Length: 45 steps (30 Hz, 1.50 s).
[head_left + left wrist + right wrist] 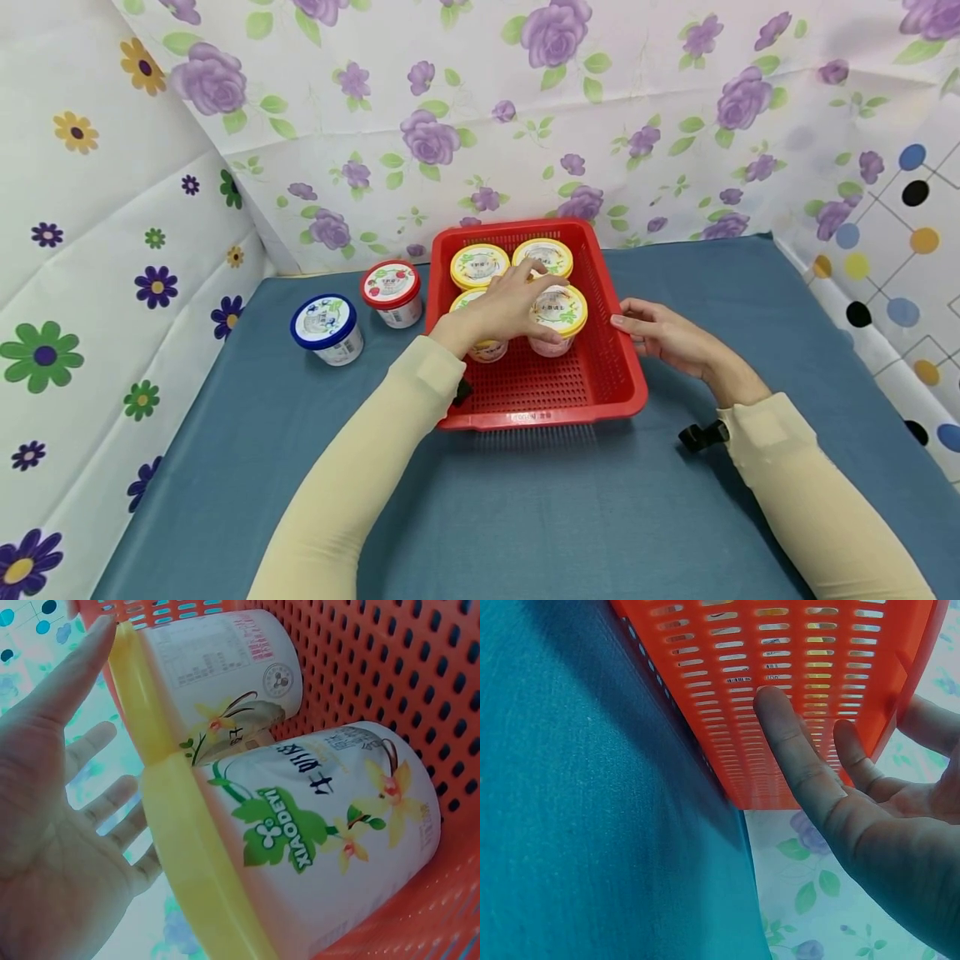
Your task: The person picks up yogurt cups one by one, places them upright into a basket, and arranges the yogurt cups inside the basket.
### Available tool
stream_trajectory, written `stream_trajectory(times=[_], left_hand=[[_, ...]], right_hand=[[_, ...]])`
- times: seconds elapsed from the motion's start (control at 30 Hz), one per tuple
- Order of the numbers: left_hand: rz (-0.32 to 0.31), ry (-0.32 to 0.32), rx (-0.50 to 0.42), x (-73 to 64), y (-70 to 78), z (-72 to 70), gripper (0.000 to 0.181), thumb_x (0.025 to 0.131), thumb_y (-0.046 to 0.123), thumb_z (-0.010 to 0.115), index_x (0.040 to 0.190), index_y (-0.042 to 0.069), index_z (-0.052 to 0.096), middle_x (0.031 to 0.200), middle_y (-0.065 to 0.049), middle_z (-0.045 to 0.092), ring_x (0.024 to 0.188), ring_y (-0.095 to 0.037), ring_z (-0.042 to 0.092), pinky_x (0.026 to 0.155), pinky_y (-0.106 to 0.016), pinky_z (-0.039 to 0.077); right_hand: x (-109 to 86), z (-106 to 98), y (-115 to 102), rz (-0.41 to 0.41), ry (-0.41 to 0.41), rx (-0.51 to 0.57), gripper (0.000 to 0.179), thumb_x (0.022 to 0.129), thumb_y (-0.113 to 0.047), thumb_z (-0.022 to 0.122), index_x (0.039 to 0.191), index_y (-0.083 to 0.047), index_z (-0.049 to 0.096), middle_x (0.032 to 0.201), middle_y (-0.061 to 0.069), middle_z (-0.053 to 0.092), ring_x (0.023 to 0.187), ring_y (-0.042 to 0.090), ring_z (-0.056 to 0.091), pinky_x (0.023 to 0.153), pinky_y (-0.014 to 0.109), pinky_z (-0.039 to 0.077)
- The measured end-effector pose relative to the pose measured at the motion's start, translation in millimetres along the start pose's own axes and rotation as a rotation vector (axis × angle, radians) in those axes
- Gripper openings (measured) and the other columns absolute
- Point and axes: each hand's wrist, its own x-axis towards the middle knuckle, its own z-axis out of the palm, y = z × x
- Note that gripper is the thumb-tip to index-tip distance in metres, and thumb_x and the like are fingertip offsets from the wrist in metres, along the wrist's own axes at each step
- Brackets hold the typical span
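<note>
Several ice-cream-style tubs with yellow lids stand in a red perforated plastic basket (540, 387). My left hand (502, 308) reaches over them, its fingers spread about the lid of the front right tub (558, 308). In the left wrist view, the thumb of my left hand (52, 787) lies at a yellow lid's edge, and the other fingers are stretched out beside the lids. My right hand (667, 337) holds the basket's right rim, thumb at the rim. In the right wrist view, fingers (802, 761) of that hand extend along the outer wall.
Left of the basket, on the blue cloth-covered table (510, 508), stand a red-lidded tub (393, 292) and a blue-lidded tub (327, 329). A flowered sheet (480, 125) hangs behind the table, with patterned sheets at both sides. Black devices sit at the wrists.
</note>
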Motion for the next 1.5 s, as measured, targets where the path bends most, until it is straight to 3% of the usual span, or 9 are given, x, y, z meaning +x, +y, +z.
stream_trajectory(times=[0.13,0.27,0.37,0.5,0.67,0.83,1.03,1.3,1.5], left_hand=[[0.016,0.018,-0.021,-0.9,-2.0,-3.4,0.083,0.088,0.053,0.080,0.158,0.028,0.044,0.155,-0.006,0.033,0.140,-0.028,0.036,0.119,-0.058,0.029],[0.038,0.053,-0.077,-4.5,-4.0,-8.9,0.078,0.092,0.053,0.075,0.158,0.025,0.046,0.154,-0.007,0.037,0.139,-0.029,0.040,0.117,-0.053,0.035],[0.047,0.084,-0.120,-7.4,-6.6,-13.9,0.074,0.095,0.054,0.072,0.157,0.023,0.046,0.150,-0.009,0.039,0.125,-0.027,0.050,0.106,-0.046,0.045],[0.044,0.115,-0.168,-11.7,-8.0,-22.2,0.071,0.097,0.052,0.069,0.157,0.023,0.045,0.147,-0.012,0.041,0.109,-0.027,0.054,0.095,-0.041,0.047],[0.051,0.157,-0.214,-15.2,-9.7,-29.7,0.065,0.100,0.046,0.067,0.156,0.020,0.047,0.146,-0.014,0.043,0.124,-0.032,0.051,0.105,-0.043,0.046],[0.038,0.239,-0.261,-22.7,-12.8,-36.6,0.056,0.103,0.046,0.064,0.151,0.022,0.053,0.141,-0.007,0.047,0.128,-0.028,0.051,0.110,-0.047,0.044],[0.039,0.304,-0.285,-31.8,-13.1,-49.9,0.057,0.103,0.047,0.062,0.152,0.020,0.052,0.149,-0.004,0.046,0.139,-0.023,0.045,0.116,-0.050,0.040],[0.048,0.345,-0.345,-42.7,-13.1,-71.8,0.055,0.105,0.041,0.063,0.154,0.021,0.050,0.148,-0.005,0.047,0.136,-0.023,0.047,0.113,-0.051,0.041],[0.060,0.420,-0.410,-59.0,-19.7,-89.6,0.052,0.105,0.031,0.065,0.153,0.018,0.051,0.148,-0.008,0.047,0.134,-0.023,0.047,0.114,-0.048,0.040]], right_hand=[[-0.4,0,0,0.003,0.004,0.001,0.031,0.110,-0.022,0.054,0.128,0.002,0.048,0.117,0.014,0.063,0.100,0.024,0.074,0.090,0.043,0.061],[-0.6,0,1,0.005,0.005,0.000,0.031,0.110,-0.022,0.054,0.128,0.002,0.048,0.117,0.015,0.063,0.100,0.025,0.074,0.090,0.043,0.061],[-0.2,0,2,0.004,0.005,-0.002,0.032,0.110,-0.022,0.053,0.128,0.002,0.047,0.116,0.015,0.063,0.099,0.025,0.074,0.090,0.043,0.061],[0.2,0,1,0.004,0.006,-0.003,0.032,0.110,-0.023,0.053,0.128,0.003,0.047,0.116,0.015,0.063,0.098,0.025,0.074,0.090,0.043,0.061],[0.3,0,0,0.008,0.012,-0.005,0.032,0.110,-0.024,0.053,0.128,0.002,0.047,0.114,0.014,0.064,0.098,0.025,0.074,0.089,0.043,0.062],[0.5,0,0,0.008,0.011,-0.006,0.031,0.110,-0.023,0.053,0.128,0.002,0.048,0.115,0.013,0.064,0.098,0.025,0.074,0.090,0.043,0.061],[0.2,0,1,0.000,0.005,-0.004,0.030,0.110,-0.022,0.053,0.127,0.002,0.048,0.114,0.013,0.063,0.097,0.024,0.074,0.090,0.043,0.061],[-0.2,0,0,-0.007,0.005,-0.005,0.031,0.110,-0.022,0.053,0.127,0.003,0.048,0.114,0.013,0.064,0.097,0.025,0.074,0.089,0.043,0.062],[0.7,2,1,0.000,0.005,0.002,0.033,0.110,-0.023,0.054,0.128,0.004,0.047,0.116,0.015,0.063,0.098,0.025,0.075,0.089,0.043,0.061]])
